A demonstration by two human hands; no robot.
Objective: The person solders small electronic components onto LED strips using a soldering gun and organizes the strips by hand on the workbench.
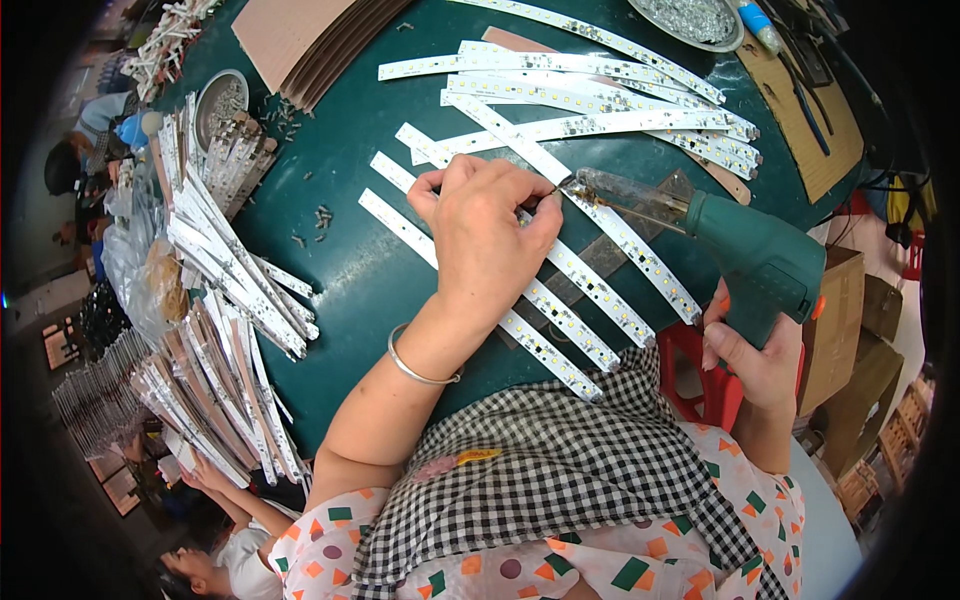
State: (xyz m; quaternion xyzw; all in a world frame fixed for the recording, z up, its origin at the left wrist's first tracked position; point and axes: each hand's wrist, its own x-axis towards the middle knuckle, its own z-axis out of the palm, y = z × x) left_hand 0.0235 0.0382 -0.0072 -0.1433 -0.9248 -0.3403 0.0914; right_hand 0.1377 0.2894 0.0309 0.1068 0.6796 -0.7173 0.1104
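My right hand (pixel 755 350) grips the handle of a green pistol-shaped soldering gun (pixel 755 250). Its narrow tip points left and meets a white LED strip (pixel 640 250) lying slanted on the green table. Over the neighbouring strips, my left hand (pixel 490 215) is closed, thumb and fingertips pinched beside the gun's tip. Whatever is in the pinch is too small to make out. Below that hand, several more white LED strips (pixel 410 230) lie side by side, slanting down to the right, partly covered by the fingers.
Several LED strips (pixel 600 95) overlap at the far side. Piles of strips (pixel 225 240) crowd the table's left. A metal bowl (pixel 222 105) and a metal dish (pixel 700 22) hold small parts. Brown boards (pixel 300 50) are stacked far left; cardboard (pixel 810 120) lies far right. Another person (pixel 220 560) sits lower left.
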